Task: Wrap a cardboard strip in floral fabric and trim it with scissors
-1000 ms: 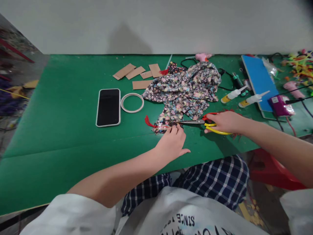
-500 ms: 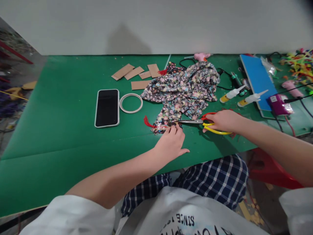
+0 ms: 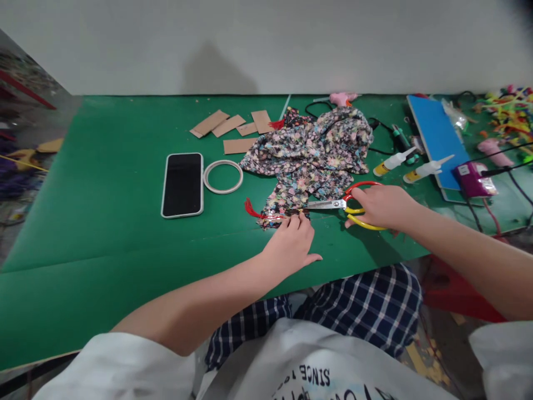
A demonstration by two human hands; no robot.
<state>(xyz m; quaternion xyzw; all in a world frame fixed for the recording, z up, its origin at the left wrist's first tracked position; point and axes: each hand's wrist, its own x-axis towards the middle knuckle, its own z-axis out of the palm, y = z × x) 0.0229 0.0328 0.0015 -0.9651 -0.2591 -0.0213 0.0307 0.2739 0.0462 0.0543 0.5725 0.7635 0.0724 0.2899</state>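
Flowered cloth (image 3: 308, 147) lies crumpled on the green table (image 3: 120, 222), right of the middle, with a narrower piece running toward the near edge. At that near end sits a glossy strip (image 3: 275, 217), and a red tassel (image 3: 251, 208) trails off its left side. The person's left hand (image 3: 291, 239) presses its bent fingertips down on the near end; the thumb stands well apart from the fingers and points right. To the right, the right hand (image 3: 381, 206) is closed around the handles of 1 pair of scissors (image 3: 331, 205), red and yellow. The blades point left, with their tips at the right edge of the cloth's near end, just beyond the left fingertips; I can't tell from here whether fabric is between them.

Left of the cloth lie a white ring (image 3: 224, 191) and a phone (image 3: 182, 185), side by side, with cardboard pieces (image 3: 240, 146) on the far side. Over on the right, 2 glue bottles (image 3: 391, 163) lie near a blue board (image 3: 437, 136), and a purple box (image 3: 477, 179) sits by its near end.
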